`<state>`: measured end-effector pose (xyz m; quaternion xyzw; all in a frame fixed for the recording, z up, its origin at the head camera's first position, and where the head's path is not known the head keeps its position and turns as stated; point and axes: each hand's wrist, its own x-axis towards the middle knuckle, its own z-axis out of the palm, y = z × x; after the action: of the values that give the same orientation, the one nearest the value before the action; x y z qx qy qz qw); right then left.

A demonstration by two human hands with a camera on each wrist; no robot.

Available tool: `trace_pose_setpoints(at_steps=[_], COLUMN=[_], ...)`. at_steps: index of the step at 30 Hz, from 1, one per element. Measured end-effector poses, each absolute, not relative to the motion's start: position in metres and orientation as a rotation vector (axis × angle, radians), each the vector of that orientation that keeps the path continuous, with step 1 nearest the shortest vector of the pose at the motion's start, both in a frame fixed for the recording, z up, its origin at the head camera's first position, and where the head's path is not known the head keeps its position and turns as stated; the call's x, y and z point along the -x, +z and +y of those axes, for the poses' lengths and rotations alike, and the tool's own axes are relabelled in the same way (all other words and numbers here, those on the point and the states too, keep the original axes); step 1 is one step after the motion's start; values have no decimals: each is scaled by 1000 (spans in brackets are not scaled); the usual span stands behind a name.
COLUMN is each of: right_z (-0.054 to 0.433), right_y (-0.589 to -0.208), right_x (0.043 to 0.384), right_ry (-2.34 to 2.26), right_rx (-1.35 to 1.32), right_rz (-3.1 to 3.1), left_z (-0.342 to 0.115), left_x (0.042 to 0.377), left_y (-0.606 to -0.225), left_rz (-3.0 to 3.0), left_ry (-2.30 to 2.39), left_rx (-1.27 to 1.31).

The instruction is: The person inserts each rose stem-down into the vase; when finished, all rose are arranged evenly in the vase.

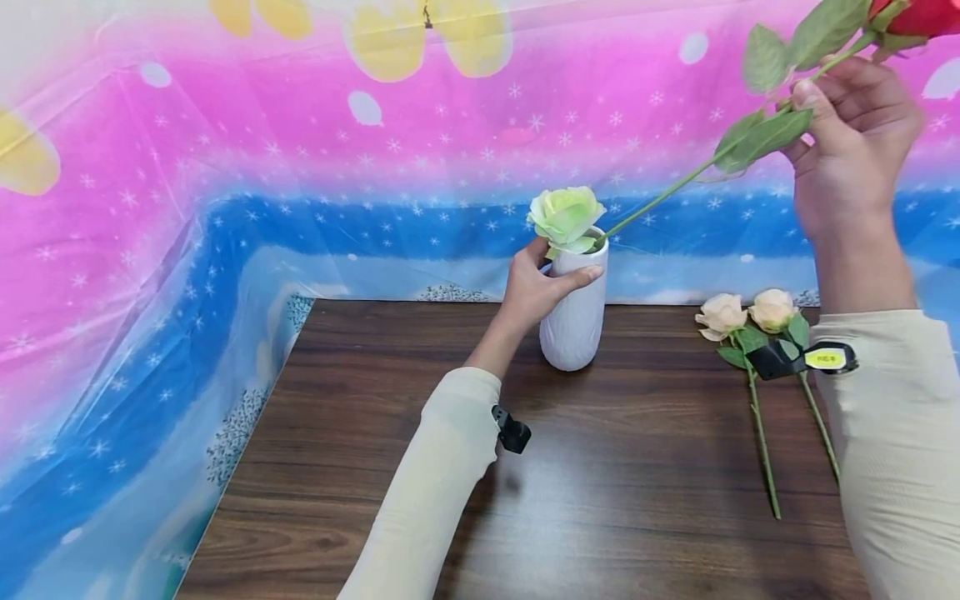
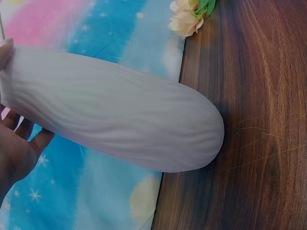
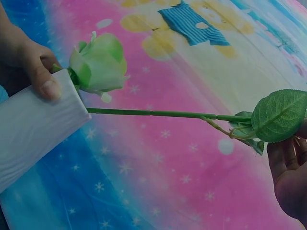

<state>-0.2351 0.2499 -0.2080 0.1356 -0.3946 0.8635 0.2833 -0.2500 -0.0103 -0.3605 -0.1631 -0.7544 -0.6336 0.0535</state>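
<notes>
A white ribbed vase (image 1: 573, 321) stands near the table's back edge, and my left hand (image 1: 534, 287) grips it near the rim, thumb across the front. Out of its mouth leans a pale green rose (image 1: 566, 215), also seen in the right wrist view as a green rose (image 3: 100, 62). Up at the right, my right hand (image 1: 855, 137) pinches the stem of a red rose (image 1: 917, 18), its bloom cut off by the frame corner. The red rose's long stem slants down to the left, its lower end inside the vase mouth.
Two peach roses (image 1: 722, 317) lie on the dark wooden table (image 1: 637, 500) at the right, partly behind the right wrist camera (image 1: 802, 359). A pink and blue patterned cloth (image 1: 450, 150) hangs behind the table and along its left side.
</notes>
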Motion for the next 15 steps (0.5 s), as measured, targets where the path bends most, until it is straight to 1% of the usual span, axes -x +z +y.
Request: trace_pose_setpoints(at_steps=[12, 15], right_z=[237, 230], right_y=[-212, -217], right_x=[242, 241], right_ry=[2408, 2357], right_rx=[-455, -469], right_rz=[-1012, -1073], left_z=[-12, -13], left_x=[252, 249], left_y=[-359, -361], left_rz=[-2271, -2273], left_ry=[-1937, -1951], left_rx=[497, 488])
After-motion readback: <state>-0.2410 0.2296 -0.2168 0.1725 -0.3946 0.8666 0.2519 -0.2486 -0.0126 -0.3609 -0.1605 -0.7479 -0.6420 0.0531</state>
